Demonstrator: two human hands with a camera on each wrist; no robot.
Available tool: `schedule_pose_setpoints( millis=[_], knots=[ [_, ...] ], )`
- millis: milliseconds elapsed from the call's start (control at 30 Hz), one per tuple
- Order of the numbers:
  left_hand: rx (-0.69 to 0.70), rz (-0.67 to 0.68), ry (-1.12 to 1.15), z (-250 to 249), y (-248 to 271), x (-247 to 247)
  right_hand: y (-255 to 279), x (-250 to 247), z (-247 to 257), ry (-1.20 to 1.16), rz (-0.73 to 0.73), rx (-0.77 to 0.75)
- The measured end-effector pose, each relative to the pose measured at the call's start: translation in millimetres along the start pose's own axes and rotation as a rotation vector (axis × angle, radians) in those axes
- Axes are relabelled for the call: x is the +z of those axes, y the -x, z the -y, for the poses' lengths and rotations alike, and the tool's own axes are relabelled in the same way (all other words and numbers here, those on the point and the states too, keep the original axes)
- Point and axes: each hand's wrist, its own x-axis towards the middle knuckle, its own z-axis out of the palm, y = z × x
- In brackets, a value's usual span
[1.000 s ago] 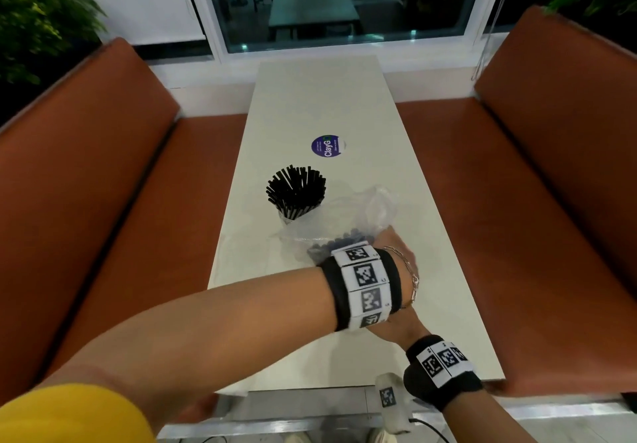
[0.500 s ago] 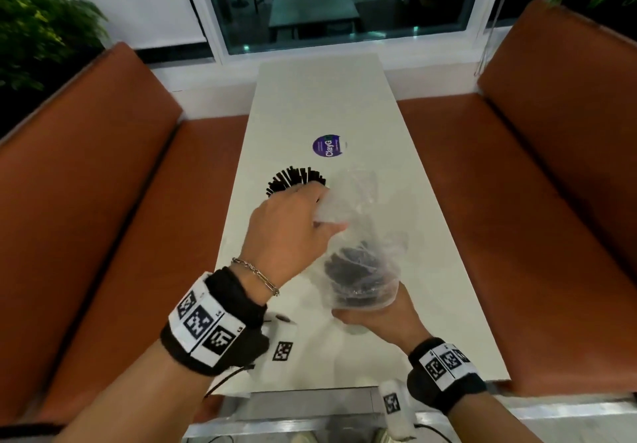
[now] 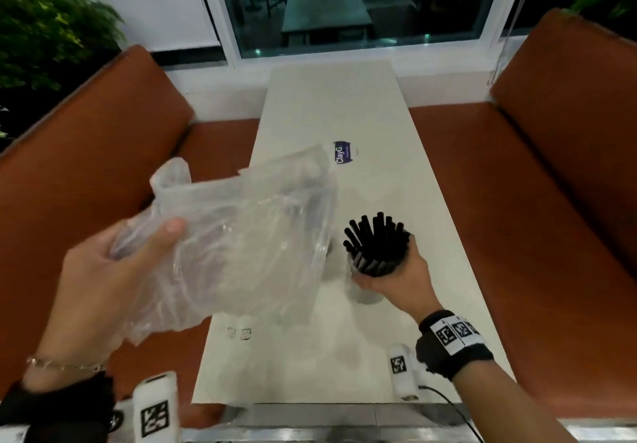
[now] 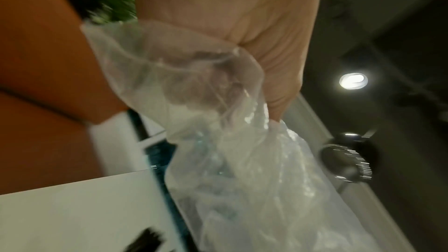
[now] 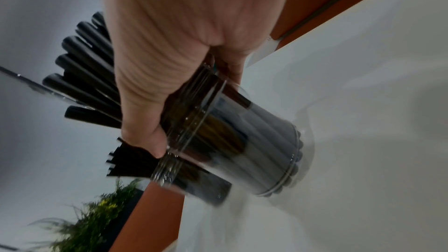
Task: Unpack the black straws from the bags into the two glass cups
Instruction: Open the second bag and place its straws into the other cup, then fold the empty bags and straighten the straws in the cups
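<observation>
My left hand [image 3: 144,246] grips a crumpled, empty clear plastic bag [image 3: 241,235] in the air over the table's left edge. The left wrist view shows my left hand [image 4: 230,16] bunched round the bag [image 4: 242,179]. My right hand [image 3: 389,277] holds a glass cup [image 3: 365,296] packed with black straws [image 3: 375,239]. In the right wrist view my right hand [image 5: 181,35] wraps the rim of the glass cup [image 5: 254,141], whose base is on the table, and the straws [image 5: 84,68] fan out above it. A dark shape shows dimly through the bag; the other cup is hidden.
The long white table [image 3: 331,104] runs away from me to a window and bears a purple sticker [image 3: 344,156]. Orange bench seats [image 3: 517,201] flank both sides. Green plants [image 3: 44,39] stand at the far corners.
My left hand has pulled the bag up and off to the left. The straws now stand bare in the cup that my right hand holds.
</observation>
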Motion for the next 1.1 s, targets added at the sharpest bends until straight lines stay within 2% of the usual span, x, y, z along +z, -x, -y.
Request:
schedule_pose_setpoints(
  millis=[133,233,533,600,633,700,767,833,900,967,1033,1100],
  knots=[
    [-0.217,-0.103,0.051,41.9,33.2,7.8,-44.8,8.6,26.8,0.012,-0.044,-0.008],
    [-0.34,-0.126,0.069,70.6,46.0,10.7,-64.5,13.4,43.2,0.013,-0.06,0.009],
    [-0.472,-0.133,0.32,132.4,59.0,21.5,-67.2,7.5,33.5,0.118,-0.04,0.125],
    [-0.479,-0.141,0.36,142.6,56.1,26.8,-49.2,-5.3,38.0,0.19,-0.039,0.254],
    [-0.483,-0.139,0.385,146.5,54.1,29.9,-35.3,-12.6,41.9,0.202,0.013,0.333],
    [-0.485,-0.149,0.424,154.4,52.5,36.3,-2.5,-23.2,50.6,0.128,0.294,0.445],
    [-0.467,-0.124,0.443,159.8,53.2,42.6,34.0,-21.2,57.2,-0.091,0.613,0.492],
    [-0.479,-0.065,0.447,166.3,55.1,51.1,60.0,-8.2,60.5,-0.273,0.759,0.482],
    [-0.478,-0.005,0.445,168.1,59.5,58.7,71.3,9.9,63.3,-0.243,0.738,0.413],
    [-0.456,0.098,0.414,165.1,63.3,65.4,73.1,26.4,68.1,-0.249,0.542,0.407],
    [-0.49,0.129,0.483,159.5,61.7,66.9,71.6,33.1,69.1,-0.279,0.41,0.395],
    [-0.54,0.161,0.562,153.9,52.0,64.0,71.0,29.9,71.6,-0.259,0.425,0.346]
  ],
)
